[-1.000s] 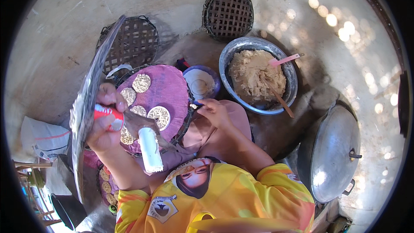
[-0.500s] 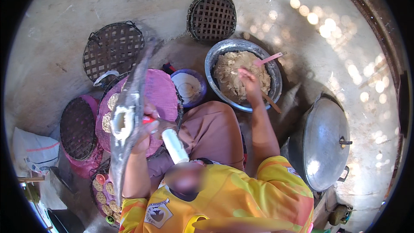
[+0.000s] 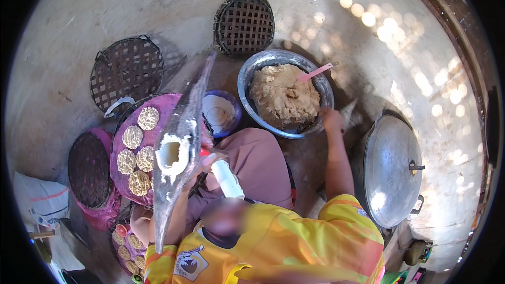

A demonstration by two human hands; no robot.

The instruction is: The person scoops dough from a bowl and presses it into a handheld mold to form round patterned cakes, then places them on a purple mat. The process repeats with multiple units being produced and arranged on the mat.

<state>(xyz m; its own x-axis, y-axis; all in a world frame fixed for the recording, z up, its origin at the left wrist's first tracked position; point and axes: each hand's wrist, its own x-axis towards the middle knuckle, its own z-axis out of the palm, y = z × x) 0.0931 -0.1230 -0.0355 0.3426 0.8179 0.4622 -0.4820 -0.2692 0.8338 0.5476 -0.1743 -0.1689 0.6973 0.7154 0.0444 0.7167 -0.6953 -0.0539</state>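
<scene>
My left hand (image 3: 207,162) grips a long dark wooden press (image 3: 200,100), tilted across my lap. A pale, dough-smeared hole (image 3: 172,154) opens in its middle. Something red (image 3: 204,152) shows by the fingers; the rest of the grip is partly hidden. Close to that hand, a white cylinder (image 3: 226,179) leans toward my chest. Behind the press, round lacy dough pieces (image 3: 132,137) lie on a purple cloth-covered tray (image 3: 120,171). My right hand (image 3: 332,120) is closed around a wooden stick (image 3: 343,130) at the right rim of a metal basin (image 3: 245,92) filled with beige dough (image 3: 284,92).
A pink handle (image 3: 318,71) sticks out of the dough. Beside the basin sits a blue bowl of white powder (image 3: 218,114). Woven baskets (image 3: 243,23) lean on the wall. A large lidded pot (image 3: 392,171) stands at right, a white sack (image 3: 42,197) at left.
My right hand has moved from above the dough to the stick at the basin's right rim and closed on it. The press has shifted right, uncovering more dough pieces.
</scene>
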